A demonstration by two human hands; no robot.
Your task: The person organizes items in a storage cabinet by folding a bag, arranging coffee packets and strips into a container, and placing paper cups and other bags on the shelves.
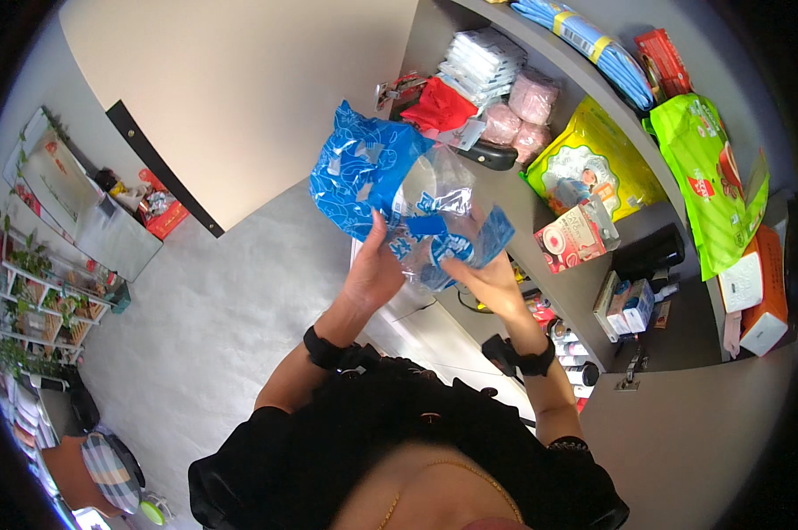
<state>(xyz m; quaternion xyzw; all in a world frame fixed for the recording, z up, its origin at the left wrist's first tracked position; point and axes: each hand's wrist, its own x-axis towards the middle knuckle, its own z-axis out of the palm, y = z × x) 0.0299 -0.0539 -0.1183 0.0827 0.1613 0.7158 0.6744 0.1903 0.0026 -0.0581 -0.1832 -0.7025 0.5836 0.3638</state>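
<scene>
Between my hands is a blue and clear plastic bag [372, 162], printed with white line drawings and lettering. Its contents are hard to make out through the crumpled film. My left hand [375, 268] grips the bag's near left side, thumb pointing up along it. On the near right, my right hand [488, 278] pinches the clear part, and a loose blue flap stands out above those fingers. The bag is held up in the air in front of the open cabinet. Behind it, a red cloth or pouch [440, 106] lies on the cabinet shelf.
The cabinet holds stacked white packets [481, 63], pink wrapped rolls [533, 96], a yellow-green package [597, 159], a red and white carton [571, 238] and a green bag [703, 172]. Open doors [240, 99] flank it. A plant rack [41, 298] stands across the grey floor [207, 318].
</scene>
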